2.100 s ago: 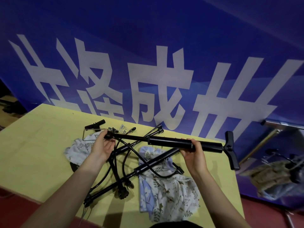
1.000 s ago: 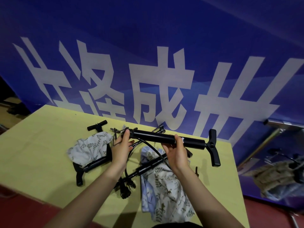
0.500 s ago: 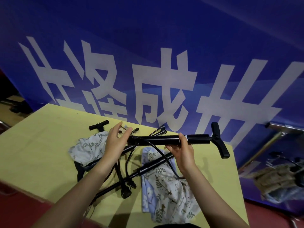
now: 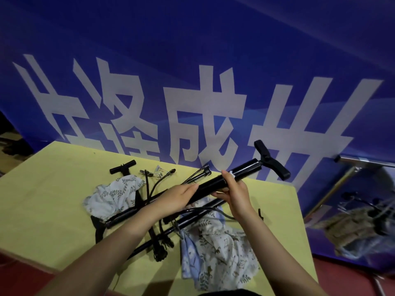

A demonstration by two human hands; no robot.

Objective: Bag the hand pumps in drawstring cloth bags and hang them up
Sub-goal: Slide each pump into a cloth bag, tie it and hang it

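I hold a black hand pump above the yellow table, tilted with its T-handle up at the right. My right hand grips the barrel's middle; my left hand clasps its lower end. Under them lie two more black pumps: one slanting across a pale blue printed cloth bag, another partly inside a white leaf-print bag. Black hoses tangle between them.
A blue banner with big white characters stands right behind the table. A metal bar juts out at the right, with bagged items below it. A loose T-handle and small fittings lie near the far table edge.
The held pump has tilted, its handle end rising to the right. My left hand has slid from the pump's end tip onto the lower barrel, closer to my right hand.
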